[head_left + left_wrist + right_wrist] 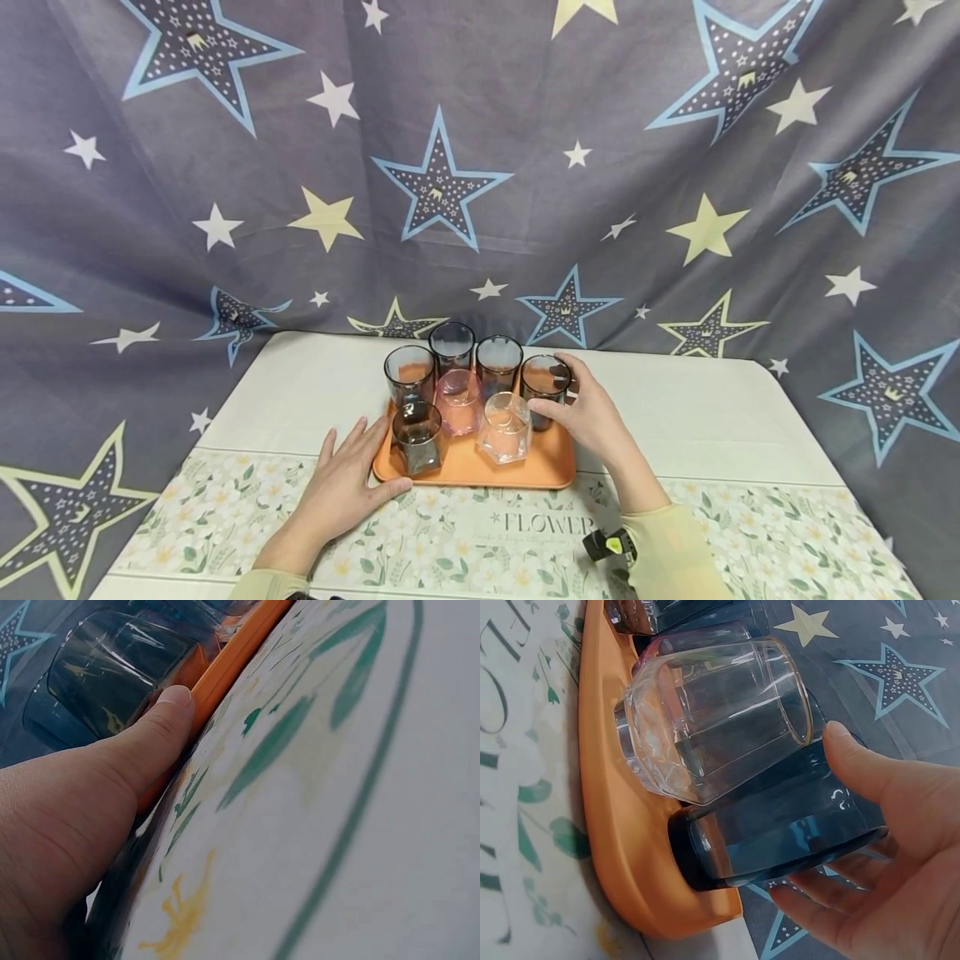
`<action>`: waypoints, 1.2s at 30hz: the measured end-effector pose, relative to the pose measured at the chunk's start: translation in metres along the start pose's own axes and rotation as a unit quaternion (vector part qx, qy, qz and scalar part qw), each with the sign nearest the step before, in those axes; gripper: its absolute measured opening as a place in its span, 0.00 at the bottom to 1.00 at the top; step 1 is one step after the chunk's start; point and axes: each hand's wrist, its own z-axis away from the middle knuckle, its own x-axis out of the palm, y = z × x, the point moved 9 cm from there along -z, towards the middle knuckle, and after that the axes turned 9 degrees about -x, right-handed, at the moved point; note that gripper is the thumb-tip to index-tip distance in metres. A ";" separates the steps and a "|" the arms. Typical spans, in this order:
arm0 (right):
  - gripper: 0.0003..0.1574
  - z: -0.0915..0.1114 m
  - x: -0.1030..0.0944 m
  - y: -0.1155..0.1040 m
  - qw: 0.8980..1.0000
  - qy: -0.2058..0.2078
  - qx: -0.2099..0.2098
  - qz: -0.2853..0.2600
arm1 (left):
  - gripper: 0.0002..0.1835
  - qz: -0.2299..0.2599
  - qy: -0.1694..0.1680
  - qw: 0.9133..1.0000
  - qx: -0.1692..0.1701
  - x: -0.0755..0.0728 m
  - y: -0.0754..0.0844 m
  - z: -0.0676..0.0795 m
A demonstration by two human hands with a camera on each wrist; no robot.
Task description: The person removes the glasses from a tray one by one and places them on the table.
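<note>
An orange tray (472,473) holds several drinking glasses. My right hand (592,412) grips a dark blue-grey glass (780,817) near its mouth at the tray's right side, thumb on the near side and fingers around the far side. The glass stands upright on the tray. My left hand (345,471) lies at the tray's front left corner, fingers fairly straight along the left side, thumb (169,712) against the rim. Nearest to it is a smoky tumbler (418,442). A clear faceted glass (506,429) stands beside the gripped one, with a pink glass (459,404) left of it.
Three more dark glasses stand at the tray's back: a left one (409,375), a middle one (452,346) and a right one (499,362). A floral cloth (750,533) covers the table. Behind hangs a grey star-patterned curtain (525,225).
</note>
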 end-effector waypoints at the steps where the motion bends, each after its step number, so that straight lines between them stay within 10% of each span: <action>1: 0.60 0.000 0.000 0.000 1.000 0.003 -0.001 -0.005 | 0.61 0.000 0.000 1.000 0.000 0.000 0.000 0.000; 36: 0.60 0.005 -0.028 -0.008 0.999 0.046 0.019 0.009 | 0.60 -0.001 0.005 1.000 0.001 0.002 0.000 0.000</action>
